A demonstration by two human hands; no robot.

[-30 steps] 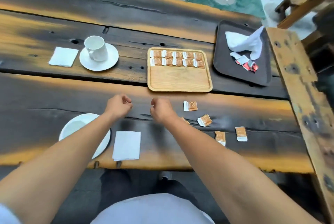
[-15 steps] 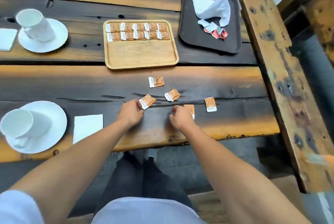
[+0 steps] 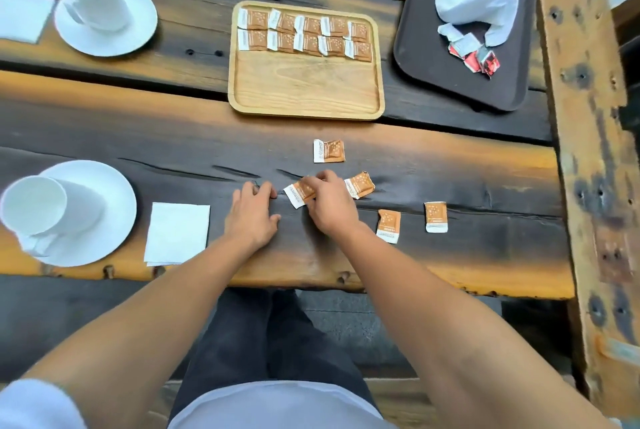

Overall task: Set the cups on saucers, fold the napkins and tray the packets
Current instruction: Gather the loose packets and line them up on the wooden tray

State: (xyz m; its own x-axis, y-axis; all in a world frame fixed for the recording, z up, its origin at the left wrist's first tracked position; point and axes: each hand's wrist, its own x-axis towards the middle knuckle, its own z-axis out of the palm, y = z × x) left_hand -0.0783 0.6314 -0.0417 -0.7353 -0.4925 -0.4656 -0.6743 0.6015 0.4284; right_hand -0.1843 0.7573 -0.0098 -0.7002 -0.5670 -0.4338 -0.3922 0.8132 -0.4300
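My right hand (image 3: 329, 203) pinches an orange packet (image 3: 298, 193) lying on the dark table. My left hand (image 3: 252, 215) rests on the table just left of it, fingers loosely curled, holding nothing. Several other orange packets lie loose: one (image 3: 328, 150) farther off, one (image 3: 359, 185) right of my right hand, two more (image 3: 388, 226) (image 3: 435, 217) toward the right. The wooden tray (image 3: 304, 89) holds two rows of packets along its far side. A white cup (image 3: 45, 208) stands on a saucer (image 3: 114, 193) at near left, beside a folded napkin (image 3: 177, 233).
A second cup on a saucer (image 3: 138, 18) and a napkin (image 3: 22, 14) sit at far left. A dark tray (image 3: 429, 68) at far right carries crumpled white paper and red wrappers. A rough wooden beam (image 3: 588, 151) borders the table's right side.
The view has shifted closer and rightward. My right hand moved left from the lower packet onto the packet beside my left hand and pinched it; my left hand drew back from that packet.
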